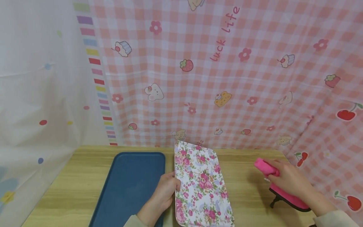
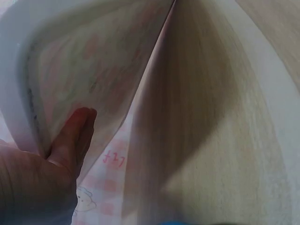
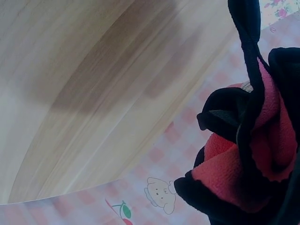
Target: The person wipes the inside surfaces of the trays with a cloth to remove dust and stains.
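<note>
My left hand (image 1: 164, 190) grips the left edge of a white floral tray (image 1: 202, 183), which is tilted up off the table. In the left wrist view, the fingers reach over the pale rimmed tray (image 2: 103, 70). Out to the right, my right hand (image 1: 287, 176) holds a bunched pink cloth (image 1: 266, 167) with black edging above the table. The right wrist view shows the same cloth (image 3: 225, 173) in folds, with black strap-like edges; the hand itself is not seen there. A dark blue tray (image 1: 133, 186) lies flat, left of the floral one.
Light wood-grain table (image 1: 241, 176) runs beneath everything. Behind it hangs a pink checked curtain (image 1: 170, 78), with a white dotted one (image 1: 37, 94) at the left and another checked one (image 1: 340, 142) close to my right arm.
</note>
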A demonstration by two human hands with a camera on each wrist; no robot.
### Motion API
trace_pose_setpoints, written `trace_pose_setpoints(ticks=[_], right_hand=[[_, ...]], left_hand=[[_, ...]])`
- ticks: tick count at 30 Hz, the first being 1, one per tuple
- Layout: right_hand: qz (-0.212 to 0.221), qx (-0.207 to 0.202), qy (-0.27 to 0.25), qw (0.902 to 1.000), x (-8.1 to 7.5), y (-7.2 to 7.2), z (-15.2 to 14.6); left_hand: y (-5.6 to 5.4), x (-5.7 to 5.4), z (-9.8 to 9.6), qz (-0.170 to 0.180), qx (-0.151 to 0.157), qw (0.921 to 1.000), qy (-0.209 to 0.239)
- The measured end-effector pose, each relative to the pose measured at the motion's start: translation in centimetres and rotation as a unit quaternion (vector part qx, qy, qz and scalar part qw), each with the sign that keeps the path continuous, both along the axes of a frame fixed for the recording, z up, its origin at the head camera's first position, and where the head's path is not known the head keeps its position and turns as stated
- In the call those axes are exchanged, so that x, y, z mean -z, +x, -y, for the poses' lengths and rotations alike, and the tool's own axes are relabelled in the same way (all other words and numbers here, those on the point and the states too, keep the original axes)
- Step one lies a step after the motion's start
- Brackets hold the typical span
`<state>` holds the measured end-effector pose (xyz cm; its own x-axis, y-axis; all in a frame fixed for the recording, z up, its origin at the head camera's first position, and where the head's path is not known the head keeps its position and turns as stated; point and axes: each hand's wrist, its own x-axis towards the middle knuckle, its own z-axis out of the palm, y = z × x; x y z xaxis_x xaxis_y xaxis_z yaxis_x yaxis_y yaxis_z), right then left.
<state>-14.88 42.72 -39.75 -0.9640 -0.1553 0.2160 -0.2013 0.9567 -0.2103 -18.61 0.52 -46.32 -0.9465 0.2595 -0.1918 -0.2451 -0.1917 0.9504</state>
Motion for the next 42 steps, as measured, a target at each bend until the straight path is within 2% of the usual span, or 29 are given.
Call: trace_pose_setpoints(ticks=[8, 14, 24, 30, 35, 38, 42], right_hand=[[-0.01, 0.0, 0.015, 0.9998, 0.3, -0.2, -0.1], [-0.003, 0.002, 0.015, 0.9999, 0.4, -0.3, -0.2], [0.004, 0.004, 0.005, 1.0, 0.4, -0.2, -0.3], [-0.002, 0.007, 0.009, 0.9999, 0.6, -0.1, -0.3], [-0.018, -0.005, 0.01, 0.9998, 0.6, -0.1, -0.1], [-0.026, -0.013, 0.01, 0.9995, 0.7, -0.2, -0.1], [-0.041, -0.025, 0.016, 0.9987, 0.8, -0.2, -0.2]], left_hand=[[0.1, 0.2, -0.2, 0.012, 0.008, 0.9999, -0.002], [0.1, 0.3, -0.3, 0.012, 0.002, 0.9998, -0.014], [0.1, 0.7, -0.5, 0.019, 0.004, 0.9998, -0.004], [0.2, 0.8, -0.3, 0.025, 0.019, 0.9994, -0.018], [0.2, 0.5, -0.1, 0.009, 0.048, 0.996, -0.075], [0.2, 0.1, 0.0, -0.005, 0.073, 0.989, -0.129], [0.3, -0.5, 0.1, -0.011, 0.105, 0.9812, -0.162]])
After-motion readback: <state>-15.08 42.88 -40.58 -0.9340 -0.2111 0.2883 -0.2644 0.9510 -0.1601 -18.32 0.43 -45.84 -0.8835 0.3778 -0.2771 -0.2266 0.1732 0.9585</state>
